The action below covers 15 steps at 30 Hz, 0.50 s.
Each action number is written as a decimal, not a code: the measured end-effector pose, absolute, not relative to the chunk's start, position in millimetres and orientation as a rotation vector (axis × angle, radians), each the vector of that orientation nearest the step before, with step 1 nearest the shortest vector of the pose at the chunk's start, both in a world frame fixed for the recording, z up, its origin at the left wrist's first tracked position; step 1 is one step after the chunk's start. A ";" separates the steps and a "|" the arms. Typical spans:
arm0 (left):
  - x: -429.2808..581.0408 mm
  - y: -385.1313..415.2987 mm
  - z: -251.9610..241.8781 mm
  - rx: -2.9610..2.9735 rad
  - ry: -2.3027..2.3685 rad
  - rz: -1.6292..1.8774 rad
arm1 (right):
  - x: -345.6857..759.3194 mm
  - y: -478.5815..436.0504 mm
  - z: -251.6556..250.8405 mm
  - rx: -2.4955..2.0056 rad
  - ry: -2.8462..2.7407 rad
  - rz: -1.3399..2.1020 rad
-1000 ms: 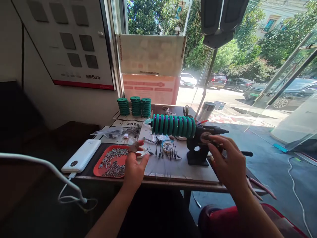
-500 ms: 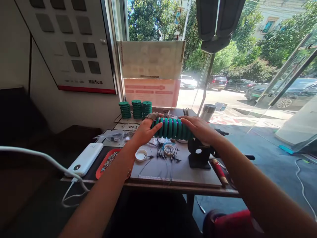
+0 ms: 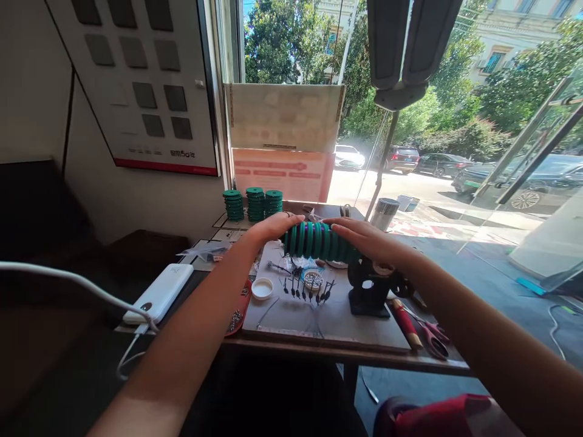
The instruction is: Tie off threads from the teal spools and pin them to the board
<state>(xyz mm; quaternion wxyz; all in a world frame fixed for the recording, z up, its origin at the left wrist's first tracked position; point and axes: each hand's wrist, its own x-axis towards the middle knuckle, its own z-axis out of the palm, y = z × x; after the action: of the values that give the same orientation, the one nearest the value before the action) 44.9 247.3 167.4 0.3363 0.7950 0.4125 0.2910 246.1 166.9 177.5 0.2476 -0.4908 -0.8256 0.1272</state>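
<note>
A row of green spools point(image 3: 319, 241) sits on a horizontal shaft of a black winding machine point(image 3: 371, 291) on the table. My left hand point(image 3: 273, 226) grips the left end of the row, fingers curled over it. My right hand point(image 3: 362, 238) lies over the top right part of the row, fingers pressed on the spools. Below the row lie a white cap point(image 3: 262, 288), a small round tin of beads point(image 3: 312, 280) and several small black-tipped pieces point(image 3: 300, 286).
Three stacks of green spools point(image 3: 253, 204) stand at the back by the window. A white power bank point(image 3: 159, 293) with a cable lies left, beside a red tray point(image 3: 239, 309) of metal parts. Red-handled scissors point(image 3: 432, 337) and a red tool point(image 3: 404, 323) lie right. A metal cup point(image 3: 382, 213) stands behind.
A second ago my left hand was by the red tray and my right at the machine's crank. Both then rose onto the spool row and now grip it more firmly.
</note>
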 end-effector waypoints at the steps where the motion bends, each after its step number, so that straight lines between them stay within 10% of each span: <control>1: 44.3 245.7 168.2 2.085 1.073 0.765 | 247.2 169.8 178.2 -1.333 -2.233 0.404; 11: 37.8 217.2 171.0 2.287 0.923 0.858 | 247.0 123.7 147.4 -1.404 -1.514 -0.082; 15: 36.2 205.6 166.4 2.405 0.872 0.939 | 230.6 101.8 95.4 -1.631 -1.554 0.226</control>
<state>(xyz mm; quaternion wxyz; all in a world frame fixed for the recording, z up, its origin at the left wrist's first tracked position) 36.2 205.6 166.4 0.2069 0.8634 0.3130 0.3372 230.6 101.8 95.4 0.4250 -0.6522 -0.6212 0.0902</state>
